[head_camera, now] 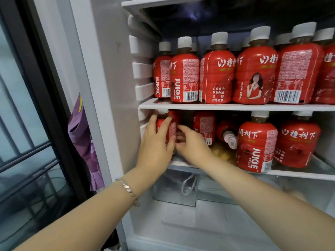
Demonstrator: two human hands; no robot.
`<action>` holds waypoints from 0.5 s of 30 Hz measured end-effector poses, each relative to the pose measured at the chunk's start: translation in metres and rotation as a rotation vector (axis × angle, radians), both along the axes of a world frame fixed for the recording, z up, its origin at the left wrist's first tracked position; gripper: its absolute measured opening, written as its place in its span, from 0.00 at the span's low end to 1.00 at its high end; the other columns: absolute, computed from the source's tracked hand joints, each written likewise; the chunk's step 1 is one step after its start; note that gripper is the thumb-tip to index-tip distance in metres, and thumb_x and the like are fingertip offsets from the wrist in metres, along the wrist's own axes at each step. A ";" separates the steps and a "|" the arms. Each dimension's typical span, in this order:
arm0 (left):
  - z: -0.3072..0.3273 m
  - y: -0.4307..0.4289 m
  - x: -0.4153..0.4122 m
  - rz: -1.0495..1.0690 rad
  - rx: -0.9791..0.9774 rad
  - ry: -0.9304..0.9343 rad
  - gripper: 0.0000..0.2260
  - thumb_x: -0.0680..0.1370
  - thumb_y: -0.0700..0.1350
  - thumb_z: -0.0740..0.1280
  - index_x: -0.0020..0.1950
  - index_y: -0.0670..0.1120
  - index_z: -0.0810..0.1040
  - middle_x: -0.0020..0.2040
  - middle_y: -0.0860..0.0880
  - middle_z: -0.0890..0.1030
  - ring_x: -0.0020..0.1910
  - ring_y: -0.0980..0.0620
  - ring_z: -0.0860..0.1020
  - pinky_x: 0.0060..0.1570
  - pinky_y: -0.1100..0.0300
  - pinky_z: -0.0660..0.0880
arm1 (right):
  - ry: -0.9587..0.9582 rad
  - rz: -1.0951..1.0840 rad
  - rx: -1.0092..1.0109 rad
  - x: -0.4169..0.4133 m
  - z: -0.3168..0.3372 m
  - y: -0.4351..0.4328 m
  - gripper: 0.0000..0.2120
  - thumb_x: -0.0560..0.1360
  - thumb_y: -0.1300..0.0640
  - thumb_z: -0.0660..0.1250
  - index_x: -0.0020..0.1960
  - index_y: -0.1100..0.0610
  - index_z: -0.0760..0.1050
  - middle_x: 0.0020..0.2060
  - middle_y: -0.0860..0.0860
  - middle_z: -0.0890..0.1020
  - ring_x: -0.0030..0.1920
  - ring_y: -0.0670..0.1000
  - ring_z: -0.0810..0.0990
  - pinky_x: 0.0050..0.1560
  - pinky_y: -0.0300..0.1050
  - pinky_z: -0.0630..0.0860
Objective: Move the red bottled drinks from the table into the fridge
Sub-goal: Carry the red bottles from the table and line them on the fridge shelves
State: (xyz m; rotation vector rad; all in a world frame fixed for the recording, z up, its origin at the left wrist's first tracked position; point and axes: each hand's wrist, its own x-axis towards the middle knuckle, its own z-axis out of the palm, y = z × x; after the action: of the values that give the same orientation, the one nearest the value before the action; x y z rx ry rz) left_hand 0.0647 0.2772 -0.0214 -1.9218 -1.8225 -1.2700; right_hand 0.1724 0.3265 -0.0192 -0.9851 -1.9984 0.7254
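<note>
The open fridge holds red juice bottles with white caps. Several stand in a row on the upper shelf (235, 106). On the lower shelf (299, 175), my left hand (156, 144) wraps around a red bottle (171, 127) at the far left, next to the fridge wall. My right hand (192, 144) touches the same bottle from its right side, fingers curled against it. More red bottles (255, 142) stand to the right on this shelf, and one bottle (226, 132) lies on its side behind them.
A yellow item (222, 153) sits on the lower shelf behind my right wrist. Below is a clear drawer (174, 191) with a white mask strap. A purple bouquet wrap (84, 142) hangs left of the fridge, beside a dark glass door (27, 124).
</note>
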 end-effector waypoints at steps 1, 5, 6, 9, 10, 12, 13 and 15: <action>-0.004 0.003 -0.001 0.049 -0.012 0.072 0.26 0.77 0.43 0.65 0.74 0.51 0.62 0.76 0.44 0.52 0.74 0.45 0.56 0.70 0.53 0.58 | -0.037 -0.090 0.068 0.003 -0.001 0.001 0.26 0.74 0.69 0.63 0.71 0.57 0.66 0.62 0.57 0.74 0.63 0.54 0.73 0.66 0.44 0.68; -0.016 0.015 0.000 0.131 0.015 0.202 0.33 0.73 0.39 0.70 0.75 0.49 0.61 0.77 0.41 0.48 0.75 0.41 0.53 0.69 0.50 0.60 | 0.001 -0.511 0.222 0.022 0.004 0.010 0.32 0.74 0.64 0.65 0.74 0.58 0.56 0.69 0.63 0.58 0.71 0.61 0.56 0.70 0.46 0.54; -0.016 0.017 -0.001 0.130 0.020 0.209 0.33 0.73 0.39 0.70 0.75 0.49 0.60 0.77 0.41 0.47 0.75 0.42 0.51 0.69 0.51 0.59 | -0.015 -0.542 0.161 0.024 0.006 0.018 0.35 0.73 0.60 0.67 0.75 0.60 0.52 0.70 0.64 0.56 0.71 0.63 0.55 0.70 0.49 0.55; -0.014 0.019 -0.001 0.107 0.022 0.229 0.34 0.74 0.39 0.69 0.76 0.50 0.57 0.77 0.42 0.43 0.76 0.43 0.48 0.69 0.54 0.56 | -0.050 -0.515 -0.021 0.023 0.012 0.046 0.42 0.72 0.50 0.71 0.75 0.59 0.49 0.69 0.64 0.62 0.69 0.64 0.62 0.65 0.52 0.65; -0.014 0.021 -0.001 0.102 0.021 0.240 0.34 0.74 0.39 0.69 0.76 0.50 0.56 0.77 0.42 0.43 0.76 0.43 0.49 0.70 0.54 0.56 | -0.045 -0.509 -0.036 0.021 0.013 0.051 0.42 0.71 0.49 0.71 0.75 0.58 0.51 0.68 0.64 0.64 0.68 0.64 0.65 0.64 0.53 0.68; -0.012 0.023 -0.001 0.075 0.017 0.190 0.35 0.75 0.38 0.69 0.76 0.52 0.54 0.77 0.42 0.46 0.75 0.42 0.52 0.70 0.50 0.61 | -0.029 -0.512 -0.009 0.021 0.014 0.053 0.40 0.70 0.47 0.72 0.73 0.58 0.56 0.66 0.63 0.68 0.64 0.63 0.70 0.60 0.52 0.72; -0.011 0.025 -0.002 0.056 0.007 0.142 0.35 0.75 0.39 0.68 0.76 0.54 0.52 0.77 0.43 0.47 0.75 0.42 0.53 0.69 0.49 0.63 | -0.019 -0.514 0.013 0.021 0.013 0.051 0.39 0.69 0.47 0.73 0.72 0.58 0.58 0.65 0.62 0.69 0.62 0.62 0.72 0.58 0.51 0.73; -0.008 0.032 -0.003 0.074 -0.022 0.166 0.33 0.77 0.40 0.66 0.76 0.52 0.53 0.77 0.41 0.48 0.74 0.41 0.54 0.68 0.47 0.64 | 0.007 -0.511 0.060 0.024 0.008 0.041 0.39 0.68 0.48 0.74 0.72 0.58 0.59 0.63 0.62 0.69 0.58 0.62 0.75 0.55 0.49 0.73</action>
State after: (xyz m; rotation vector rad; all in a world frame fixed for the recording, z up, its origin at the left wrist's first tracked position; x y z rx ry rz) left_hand 0.0621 0.3089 -0.0293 -1.8903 -1.8122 -1.0383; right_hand 0.1960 0.3674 -0.0108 -1.3790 -1.6457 0.3828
